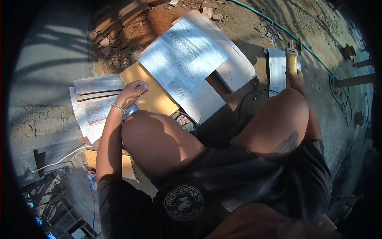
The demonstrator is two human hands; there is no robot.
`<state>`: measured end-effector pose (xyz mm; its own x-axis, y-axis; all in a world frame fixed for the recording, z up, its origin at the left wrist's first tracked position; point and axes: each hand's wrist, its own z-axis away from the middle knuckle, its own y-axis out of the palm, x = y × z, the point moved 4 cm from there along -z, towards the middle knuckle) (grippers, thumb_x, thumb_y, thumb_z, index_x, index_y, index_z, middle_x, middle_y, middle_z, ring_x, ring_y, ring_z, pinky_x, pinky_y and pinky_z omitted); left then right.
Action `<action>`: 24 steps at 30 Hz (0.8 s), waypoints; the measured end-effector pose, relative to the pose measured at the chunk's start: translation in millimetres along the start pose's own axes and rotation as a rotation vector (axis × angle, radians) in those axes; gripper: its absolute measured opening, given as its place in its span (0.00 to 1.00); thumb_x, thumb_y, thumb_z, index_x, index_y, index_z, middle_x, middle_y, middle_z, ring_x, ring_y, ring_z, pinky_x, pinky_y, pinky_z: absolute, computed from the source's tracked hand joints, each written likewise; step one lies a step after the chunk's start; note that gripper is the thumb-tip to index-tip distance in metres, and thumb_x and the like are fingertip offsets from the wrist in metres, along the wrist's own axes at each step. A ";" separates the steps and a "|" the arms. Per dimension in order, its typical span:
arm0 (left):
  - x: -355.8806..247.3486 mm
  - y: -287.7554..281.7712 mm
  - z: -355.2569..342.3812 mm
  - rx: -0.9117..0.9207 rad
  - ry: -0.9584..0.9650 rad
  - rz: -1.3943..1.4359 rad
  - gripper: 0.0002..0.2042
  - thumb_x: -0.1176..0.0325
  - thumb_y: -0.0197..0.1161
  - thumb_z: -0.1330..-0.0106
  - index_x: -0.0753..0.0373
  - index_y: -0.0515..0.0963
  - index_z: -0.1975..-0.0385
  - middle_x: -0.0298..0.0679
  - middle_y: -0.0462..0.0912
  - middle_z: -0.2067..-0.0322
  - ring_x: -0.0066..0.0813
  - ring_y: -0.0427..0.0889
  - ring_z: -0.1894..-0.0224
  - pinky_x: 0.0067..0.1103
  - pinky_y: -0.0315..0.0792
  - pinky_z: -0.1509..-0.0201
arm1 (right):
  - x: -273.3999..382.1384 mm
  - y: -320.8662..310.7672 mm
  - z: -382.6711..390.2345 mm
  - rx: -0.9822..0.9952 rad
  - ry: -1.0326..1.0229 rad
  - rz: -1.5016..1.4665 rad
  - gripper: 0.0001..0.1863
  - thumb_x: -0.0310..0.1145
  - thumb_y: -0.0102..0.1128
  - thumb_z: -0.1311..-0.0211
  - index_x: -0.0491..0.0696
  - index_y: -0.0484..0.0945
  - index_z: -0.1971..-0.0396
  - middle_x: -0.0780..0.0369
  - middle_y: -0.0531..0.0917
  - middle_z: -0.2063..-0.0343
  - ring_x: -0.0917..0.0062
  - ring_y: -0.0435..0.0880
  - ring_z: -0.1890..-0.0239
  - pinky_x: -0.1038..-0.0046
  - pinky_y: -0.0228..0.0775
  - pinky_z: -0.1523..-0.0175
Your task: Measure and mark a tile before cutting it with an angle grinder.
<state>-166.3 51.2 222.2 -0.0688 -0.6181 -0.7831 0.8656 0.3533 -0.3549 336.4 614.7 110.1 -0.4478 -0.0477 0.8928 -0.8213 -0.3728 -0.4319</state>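
My right hand [295, 78] is wrapped round the yellow body of an angle grinder [293, 61], which stands upright with its disc at the top. Beside it lies a narrow grey wood-pattern tile [277, 69]. My left hand [136, 92] hovers by my left knee, its fingers curled in and nothing showing in them. Below that hand is a yellow-brown board [159, 100]. A large grey-blue wood-pattern tile [185, 55] lies in front of me, resting over paler slabs [238, 71]. Cut tile pieces [97, 85] are stacked at the left.
A green hose [274, 24] runs along the far right and coils on the ground. Broken stones [105, 47] and soil lie at the far left. A dark cord [242, 99] curves between my knees and the tiles. A white cable [59, 161] lies at the lower left.
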 end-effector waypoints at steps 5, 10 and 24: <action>213.8 68.2 -106.7 0.047 -0.401 0.336 0.27 0.51 0.59 0.23 0.67 0.70 0.35 0.47 0.83 0.48 0.40 0.83 0.46 0.30 0.77 0.42 | 137.7 -8.0 -3.7 0.159 0.098 -0.228 0.23 0.50 0.72 0.37 0.46 0.78 0.57 0.63 0.82 0.72 0.76 0.83 0.74 0.72 0.77 0.67; 262.4 122.4 -166.4 -0.340 -0.190 0.486 0.38 0.48 0.62 0.27 0.69 0.60 0.27 0.57 0.72 0.33 0.49 0.73 0.31 0.38 0.69 0.29 | 263.1 -10.7 25.1 0.518 0.011 -0.906 0.23 0.44 0.60 0.29 0.41 0.71 0.46 0.55 0.81 0.59 0.68 0.84 0.58 0.69 0.84 0.52; 108.1 271.5 -46.2 -0.098 0.120 0.193 0.36 0.52 0.64 0.28 0.70 0.62 0.28 0.58 0.72 0.34 0.49 0.72 0.31 0.36 0.69 0.30 | 230.3 28.3 28.8 0.525 0.123 -1.179 0.22 0.46 0.60 0.30 0.42 0.72 0.51 0.52 0.80 0.61 0.65 0.84 0.59 0.67 0.85 0.55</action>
<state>38.4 112.8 17.6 0.0296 -0.4471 -0.8940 0.8165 0.5267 -0.2364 220.2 566.5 307.2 0.3937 0.6309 0.6686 -0.5171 -0.4493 0.7285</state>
